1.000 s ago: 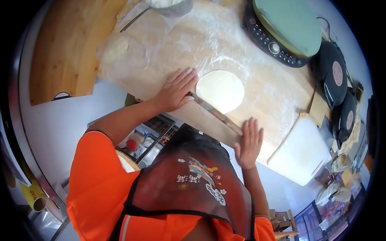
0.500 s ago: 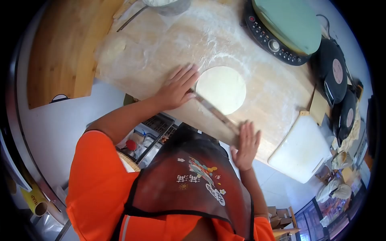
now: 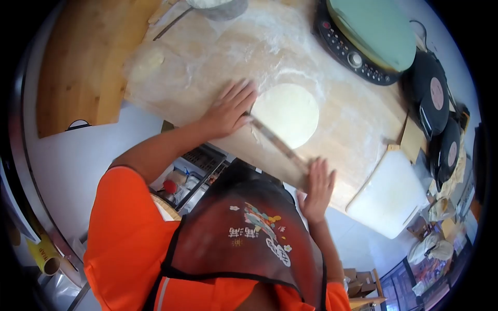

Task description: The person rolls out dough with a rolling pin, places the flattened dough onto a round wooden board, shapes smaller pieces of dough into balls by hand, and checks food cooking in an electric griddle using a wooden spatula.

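A thin wooden rolling pin (image 3: 280, 141) lies slantwise along the near left edge of a round, flat sheet of dough (image 3: 287, 115). My left hand (image 3: 230, 110) rests flat over the pin's far left end, fingers stretched out. At the near right end, my right hand (image 3: 317, 191) also lies flat with its fingers extended, palm against the pin. Both hands press on the pin without wrapping round it. The pin's two ends are hidden beneath the hands. The dough lies on a floured wooden work surface (image 3: 207, 57).
A round griddle (image 3: 371, 31) with a control panel stands at the back right. Black round pans (image 3: 433, 90) lie beyond it. A white cutting board (image 3: 388, 192) sits at the right edge. At the back left are a metal bowl (image 3: 228, 9) of flour and a small dough piece (image 3: 149, 62).
The view has shifted very slightly. Both hands stay flat on the rolling pin, and the pin remains at the dough's near left edge.
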{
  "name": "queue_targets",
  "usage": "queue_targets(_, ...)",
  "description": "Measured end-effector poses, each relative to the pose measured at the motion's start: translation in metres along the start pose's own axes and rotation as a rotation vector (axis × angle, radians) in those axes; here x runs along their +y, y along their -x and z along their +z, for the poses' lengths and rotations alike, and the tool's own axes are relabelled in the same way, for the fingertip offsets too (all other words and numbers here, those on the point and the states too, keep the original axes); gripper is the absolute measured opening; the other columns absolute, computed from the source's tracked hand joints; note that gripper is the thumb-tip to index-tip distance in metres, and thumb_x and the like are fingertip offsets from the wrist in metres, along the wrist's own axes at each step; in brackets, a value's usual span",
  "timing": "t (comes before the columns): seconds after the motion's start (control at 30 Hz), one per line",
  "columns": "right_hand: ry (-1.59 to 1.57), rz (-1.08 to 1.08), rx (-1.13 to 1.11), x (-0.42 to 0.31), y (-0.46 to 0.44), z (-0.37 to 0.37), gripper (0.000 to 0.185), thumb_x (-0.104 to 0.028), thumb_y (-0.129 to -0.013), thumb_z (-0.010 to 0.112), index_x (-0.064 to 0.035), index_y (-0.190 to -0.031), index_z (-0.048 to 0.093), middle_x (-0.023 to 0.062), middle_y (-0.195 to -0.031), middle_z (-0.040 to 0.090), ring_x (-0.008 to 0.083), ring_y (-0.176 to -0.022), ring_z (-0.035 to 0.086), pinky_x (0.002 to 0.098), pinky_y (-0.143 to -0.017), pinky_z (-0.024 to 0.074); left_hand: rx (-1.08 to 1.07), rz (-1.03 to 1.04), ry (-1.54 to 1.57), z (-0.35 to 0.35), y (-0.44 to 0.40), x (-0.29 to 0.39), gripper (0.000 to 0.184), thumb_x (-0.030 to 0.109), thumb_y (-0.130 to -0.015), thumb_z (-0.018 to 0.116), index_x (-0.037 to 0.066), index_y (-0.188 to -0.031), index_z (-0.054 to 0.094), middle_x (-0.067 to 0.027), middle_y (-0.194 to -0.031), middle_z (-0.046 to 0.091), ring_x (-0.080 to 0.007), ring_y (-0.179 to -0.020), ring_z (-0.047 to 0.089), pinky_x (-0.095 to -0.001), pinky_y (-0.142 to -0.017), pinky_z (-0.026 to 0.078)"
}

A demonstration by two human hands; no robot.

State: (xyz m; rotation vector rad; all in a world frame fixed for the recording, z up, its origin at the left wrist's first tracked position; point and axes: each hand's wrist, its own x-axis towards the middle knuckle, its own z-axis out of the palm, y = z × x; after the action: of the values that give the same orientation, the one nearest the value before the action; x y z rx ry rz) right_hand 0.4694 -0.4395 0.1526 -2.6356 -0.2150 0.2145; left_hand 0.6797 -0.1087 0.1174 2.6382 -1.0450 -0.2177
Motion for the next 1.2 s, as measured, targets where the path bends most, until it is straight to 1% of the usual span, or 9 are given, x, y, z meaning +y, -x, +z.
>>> queue_targets(0.13, 0.097, -0.093, -0.003, 0.032, -0.057, -0.014, 0.073, -0.055, -0.105, 0.031, -0.0085, -0.161, 0.033, 0.0136, -0.167, 0.034, 0.0326, -0.157, 0.025, 0.0596, -0.127, 0.0092, 0.173, -0.019, -0.085, 0.015, -0.053, -0.033, 0.061, 0.027, -0.104, 0.048, 0.004, -0.158, 0.036, -0.0166, -0.168, 0.029, -0.0326, -0.157, 0.023, -0.0533, -0.127, 0.011)
queue_targets(0.23, 0.280, -0.059, 0.200, 0.096, -0.131, -0.030, 0.066, -0.043, -0.105, 0.045, -0.0089, -0.160, 0.036, 0.0125, -0.167, 0.034, 0.0293, -0.156, 0.027, 0.0586, -0.126, 0.0109, 0.362, -0.129, -0.081, 0.015, -0.171, -0.048, 0.058, 0.030, -0.106, 0.045, 0.006, -0.159, 0.036, -0.0140, -0.167, 0.030, -0.0295, -0.156, 0.024, -0.0543, -0.127, 0.010)
queue_targets(0.33, 0.328, -0.050, 0.219, 0.107, -0.129, -0.034, 0.066, -0.043, -0.105, 0.044, -0.0076, -0.160, 0.035, 0.0151, -0.166, 0.033, 0.0309, -0.157, 0.026, 0.0583, -0.126, 0.0113, 0.385, -0.060, -0.142, 0.018, -0.180, -0.032, 0.058, 0.032, -0.107, 0.046, 0.007, -0.158, 0.036, -0.0140, -0.167, 0.031, -0.0304, -0.156, 0.024, -0.0566, -0.126, 0.010)
queue_targets(0.57, 0.010, -0.091, -0.064, 0.018, -0.008, -0.010, 0.082, -0.062, -0.103, 0.029, -0.0058, -0.162, 0.028, 0.0176, -0.165, 0.035, 0.0334, -0.156, 0.027, 0.0597, -0.126, 0.0099, 0.071, -0.058, 0.041, 0.015, 0.017, -0.001, 0.064, 0.034, -0.101, 0.055, 0.006, -0.157, 0.039, -0.0147, -0.166, 0.032, -0.0314, -0.155, 0.026, -0.0599, -0.125, 0.012)
queue_targets(0.77, 0.393, -0.094, 0.213, 0.117, -0.151, -0.041, 0.066, -0.043, -0.106, 0.043, -0.0093, -0.162, 0.032, 0.0128, -0.167, 0.033, 0.0290, -0.156, 0.026, 0.0581, -0.126, 0.0104, 0.523, -0.142, -0.036, 0.018, -0.189, -0.050, 0.063, 0.043, -0.105, 0.046, 0.007, -0.156, 0.039, -0.0135, -0.167, 0.031, -0.0301, -0.157, 0.021, -0.0583, -0.126, 0.009)
queue_targets(0.87, 0.302, -0.143, 0.171, 0.109, -0.128, -0.039, 0.067, -0.043, -0.106, 0.042, -0.0082, -0.162, 0.031, 0.0136, -0.168, 0.031, 0.0307, -0.157, 0.024, 0.0576, -0.126, 0.0106, 0.293, -0.228, -0.141, 0.022, -0.163, -0.019, 0.067, 0.044, -0.107, 0.042, 0.008, -0.162, 0.029, -0.0112, -0.170, 0.024, -0.0288, -0.159, 0.015, -0.0582, -0.126, 0.006)
queue_targets(0.97, 0.191, -0.115, 0.050, 0.068, -0.048, -0.015, 0.073, -0.057, -0.107, 0.022, -0.0120, -0.164, 0.025, 0.0116, -0.170, 0.027, 0.0298, -0.158, 0.023, 0.0559, -0.128, 0.0093, 0.021, -0.236, -0.142, 0.019, -0.044, 0.025, 0.069, 0.036, -0.104, 0.048, 0.007, -0.163, 0.026, -0.0135, -0.172, 0.019, -0.0305, -0.160, 0.010, -0.0586, -0.126, 0.002)
queue_targets(1.13, 0.035, -0.181, -0.037, 0.033, -0.022, -0.011, 0.082, -0.065, -0.103, 0.030, -0.0076, -0.161, 0.031, 0.0157, -0.165, 0.037, 0.0327, -0.155, 0.031, 0.0591, -0.126, 0.0141, 0.112, -0.061, 0.000, 0.012, 0.010, 0.017, 0.069, 0.025, -0.098, 0.055, 0.003, -0.160, 0.032, -0.0181, -0.168, 0.026, -0.0337, -0.159, 0.017, -0.0595, -0.126, 0.008)
queue_targets(1.2, 0.152, -0.240, 0.061, 0.052, -0.075, -0.023, 0.076, -0.051, -0.100, 0.050, -0.0062, -0.159, 0.035, 0.0181, -0.157, 0.045, 0.0341, -0.152, 0.035, 0.0584, -0.125, 0.0205, 0.213, -0.165, -0.104, 0.024, -0.061, -0.012, 0.066, 0.028, -0.100, 0.054, 0.005, -0.158, 0.035, -0.0186, -0.167, 0.028, -0.0358, -0.157, 0.020, -0.0588, -0.125, 0.009)
